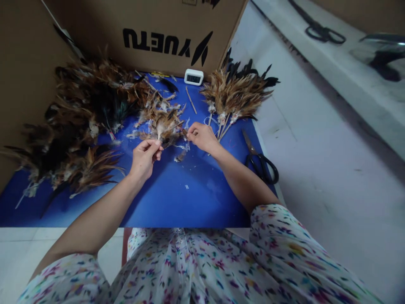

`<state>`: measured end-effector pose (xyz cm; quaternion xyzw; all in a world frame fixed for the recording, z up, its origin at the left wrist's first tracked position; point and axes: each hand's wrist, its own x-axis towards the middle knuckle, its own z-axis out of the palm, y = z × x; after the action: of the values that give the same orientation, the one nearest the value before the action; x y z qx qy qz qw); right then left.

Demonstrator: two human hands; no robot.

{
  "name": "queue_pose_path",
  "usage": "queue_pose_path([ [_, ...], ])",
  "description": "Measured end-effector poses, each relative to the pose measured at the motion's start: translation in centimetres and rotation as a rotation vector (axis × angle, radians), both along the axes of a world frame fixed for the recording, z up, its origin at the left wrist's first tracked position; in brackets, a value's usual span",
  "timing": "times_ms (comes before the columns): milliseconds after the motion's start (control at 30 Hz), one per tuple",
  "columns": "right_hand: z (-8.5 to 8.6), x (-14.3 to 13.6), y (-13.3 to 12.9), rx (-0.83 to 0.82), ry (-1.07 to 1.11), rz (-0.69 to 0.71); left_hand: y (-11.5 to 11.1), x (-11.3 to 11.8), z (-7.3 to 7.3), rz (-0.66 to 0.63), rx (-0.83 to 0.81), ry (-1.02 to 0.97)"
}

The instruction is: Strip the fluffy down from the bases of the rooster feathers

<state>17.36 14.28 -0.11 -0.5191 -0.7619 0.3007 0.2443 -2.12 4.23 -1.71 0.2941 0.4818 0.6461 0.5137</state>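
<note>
My left hand (146, 158) pinches the pale base of a small brown feather bunch (165, 124) above the blue table (190, 202). Just right of that bunch, my right hand (204, 137) has its thumb and fingers closed on a small brown feather piece (184, 132). Loose feathers and bits of clear plastic lie under and around both hands. A big heap of brown and black feathers (91, 101) covers the table's left part. Feather bundles on sticks (236, 95) lie at the back right, beyond my right hand.
Black-handled scissors (261, 162) lie at the table's right edge. A white digital clock (193, 77) stands at the back against a cardboard box (95, 25). A thin stick (191, 100) lies in front of the clock. More scissors (324, 33) rest on a ledge at the upper right.
</note>
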Motion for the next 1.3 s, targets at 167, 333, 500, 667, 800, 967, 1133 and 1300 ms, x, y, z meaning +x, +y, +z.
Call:
queue_pose_path([
  [167,0.1,0.7,-0.2,-0.006,0.065,-0.035,0.2,-0.1,0.0,0.014,0.01,-0.001],
  [333,-0.3,1.9,-1.2,-0.015,0.054,-0.055,0.5,-0.4,0.1,0.042,0.018,-0.003],
  [500,0.0,2.2,-3.2,0.14,-0.179,-0.005,0.7,-0.6,-0.1,0.041,0.021,0.021],
  [667,0.9,-0.1,-4.0,0.348,-0.301,0.208,0.9,-0.5,-0.6,0.017,0.062,0.035],
  [800,1.0,-2.6,-3.3,0.448,-0.479,0.364,1.1,-0.6,-0.7,0.018,0.065,0.065],
  [967,0.3,-4.0,-2.3,0.47,-0.665,0.396,1.2,-0.8,-0.6,0.023,0.076,0.07],
  [1133,0.0,-3.4,-2.7,0.421,-0.619,0.329,1.1,-0.7,-0.7,0.0,0.069,0.064],
  [1300,0.2,-1.9,-3.6,0.325,-0.322,0.312,1.0,-0.6,-0.8,-0.033,0.087,0.08],
])
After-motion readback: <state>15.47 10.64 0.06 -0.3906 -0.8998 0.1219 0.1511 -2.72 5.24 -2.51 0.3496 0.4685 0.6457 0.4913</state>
